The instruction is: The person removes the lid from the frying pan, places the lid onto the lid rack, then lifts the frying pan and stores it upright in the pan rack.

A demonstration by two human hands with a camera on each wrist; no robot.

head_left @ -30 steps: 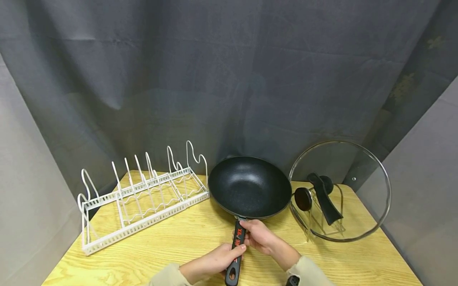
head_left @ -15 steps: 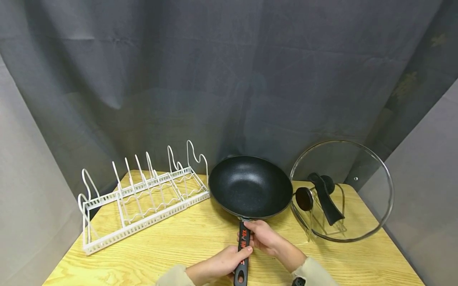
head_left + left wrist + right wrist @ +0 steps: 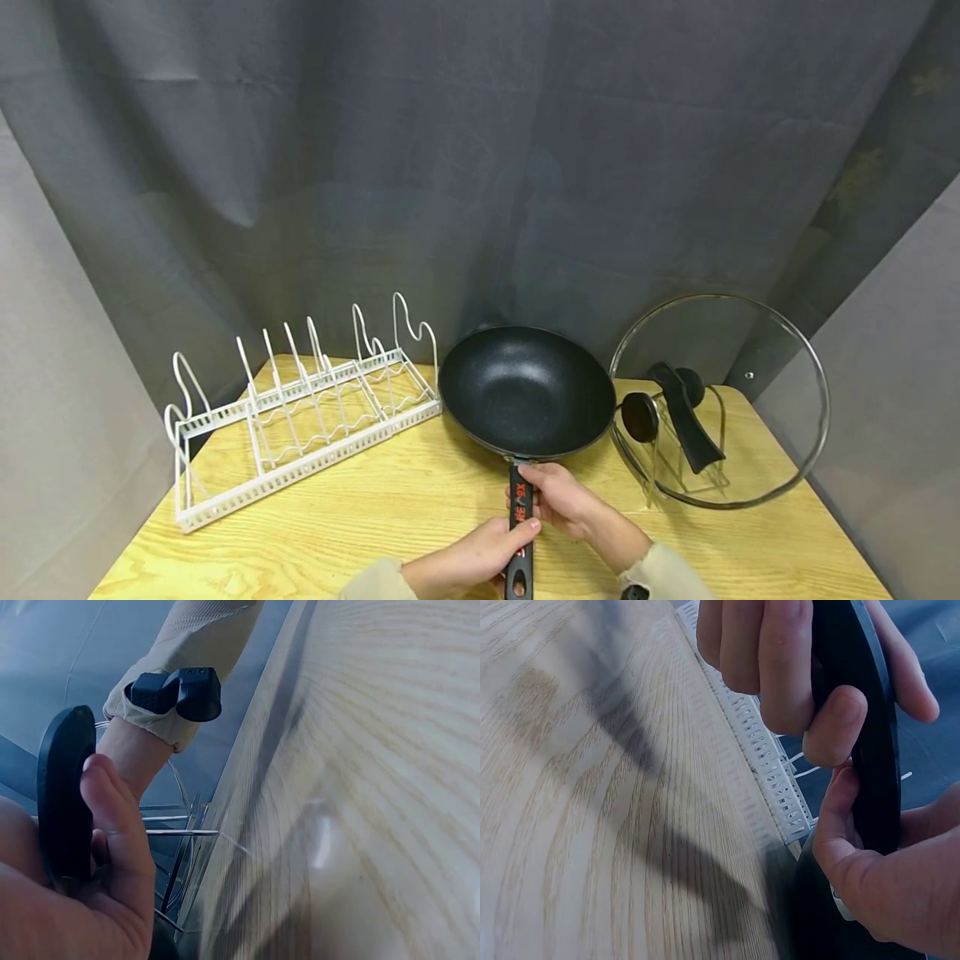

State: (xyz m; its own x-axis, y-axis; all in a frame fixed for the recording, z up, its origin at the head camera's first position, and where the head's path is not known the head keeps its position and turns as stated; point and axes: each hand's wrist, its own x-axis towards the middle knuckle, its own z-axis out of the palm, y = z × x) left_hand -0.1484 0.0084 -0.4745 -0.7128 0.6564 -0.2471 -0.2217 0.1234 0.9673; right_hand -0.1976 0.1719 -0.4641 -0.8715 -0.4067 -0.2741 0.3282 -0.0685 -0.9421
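A black frying pan [image 3: 527, 392] with a deep, rounded bowl sits at the centre of the head view, its long handle [image 3: 520, 533] pointing toward me. My left hand [image 3: 480, 552] grips the handle's lower half, thumb across the top. Nearer the bowl, my right hand [image 3: 564, 502] holds the same handle, its thumb also lying on top. In the right wrist view, the fingers [image 3: 784, 660] of the left hand curl round the handle's underside. The left wrist view shows the handle [image 3: 66, 795] edge-on between thumb and fingers.
A white wire rack [image 3: 315, 450] with upright dividers stands on the wooden table [image 3: 337, 517] to the left. On the right, a glass lid [image 3: 750, 375] with a black handle leans upright in a small wire stand [image 3: 652, 467]. A grey curtain [image 3: 480, 167] hangs behind.
The handle's near end and both hands have shifted to the right, so the handle points more straight toward me. The bowl's place is nearly unchanged. Both hands keep their hold.
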